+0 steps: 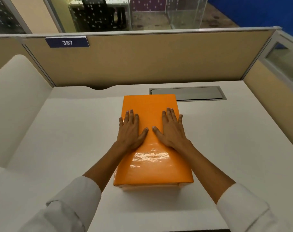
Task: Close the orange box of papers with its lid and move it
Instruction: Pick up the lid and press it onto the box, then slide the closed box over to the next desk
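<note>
The orange box (150, 148) sits in the middle of the white desk (58, 148), its far end just in front of the grey cable hatch (187, 93), and its lid (150, 104) is already seated over it. The glossy wrapping looks slick, so flat palms would likely slide if used to push or lift. Filled with papers it is probably heavy and stiff, and the safest hold looks to be on the 2 long sides, low down under the lid's rim, so the lid does not lift off alone.

The left hand (130, 129) and right hand (171, 129) both lie flat on the lid, fingers spread and straight, thumbs pointing inward and nearly meeting. Neither grasps anything; both are released, only pressing down on top. The left little finger hangs at the lid's left edge, the right little finger at its right edge
</note>
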